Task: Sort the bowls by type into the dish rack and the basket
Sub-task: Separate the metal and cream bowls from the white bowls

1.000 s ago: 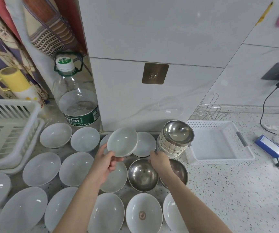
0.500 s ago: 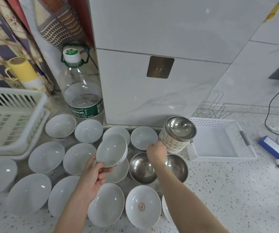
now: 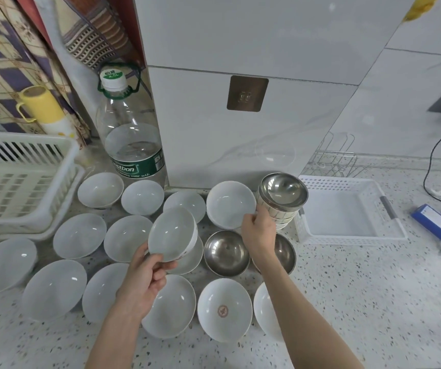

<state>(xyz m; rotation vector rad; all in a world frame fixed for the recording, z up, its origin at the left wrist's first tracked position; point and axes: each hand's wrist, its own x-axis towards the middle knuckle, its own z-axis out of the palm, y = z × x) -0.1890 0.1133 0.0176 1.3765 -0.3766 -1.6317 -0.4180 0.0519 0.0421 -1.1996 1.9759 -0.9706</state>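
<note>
Left hand point(image 3: 147, 278) fingers pinch a white bowl point(image 3: 173, 233) lifted mid-desk; dish rack point(image 3: 25, 182) lies toward the left edge. Right hand point(image 3: 259, 230) grips the bowl stack point(image 3: 280, 201), I think; basket point(image 3: 347, 211) just right.

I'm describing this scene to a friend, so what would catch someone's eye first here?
A spread of white bowls covers the speckled counter. The left hand holds one white bowl tilted above them, while the right hand grips a stack of bowls topped by a shiny steel bowl, beside the white basket.
</note>
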